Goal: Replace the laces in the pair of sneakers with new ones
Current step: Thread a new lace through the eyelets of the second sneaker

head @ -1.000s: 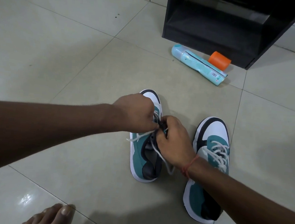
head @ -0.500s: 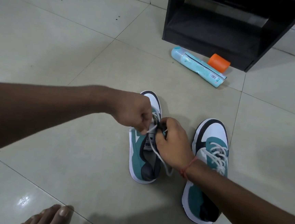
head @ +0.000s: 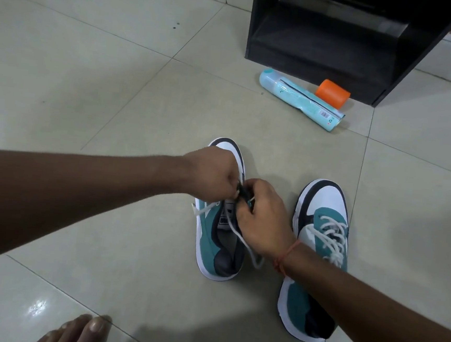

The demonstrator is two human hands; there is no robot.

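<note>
Nearest, bare toes [head: 83,330] at the bottom edge, planted on the tiled floor [head: 94,99], suiting someone crouched or seated low over the work.

Next, two teal, white and grey sneakers side by side, toes pointing away, set within easy reach of both arms. On the right sneaker [head: 318,250], a white lace crossed through the eyelets and seemingly complete, hence left alone. On the left sneaker [head: 217,233], lacing in hand: left hand [head: 209,173] curled into a fist over the upper eyelets, fingers closed on the white lace [head: 240,237]; right hand [head: 262,217] curled likewise, fingertips pinching at the same spot, apparently on the lace or the eyelet edge, though knuckles hide the exact hold. One loose end trailing off the outer side, the other looping back beside the heel, slack enough to suggest threading rather than tightening. Red thread [head: 285,256] tied round the right wrist.

Farther off, a pale blue tube-shaped package [head: 301,103] lying on its side, an orange cylinder [head: 332,94] touching it behind; contents of either not visible.

Farthest, a black open-fronted cabinet [head: 339,44] standing on the floor, its low shelf dark, with nothing clearly made out inside.
</note>
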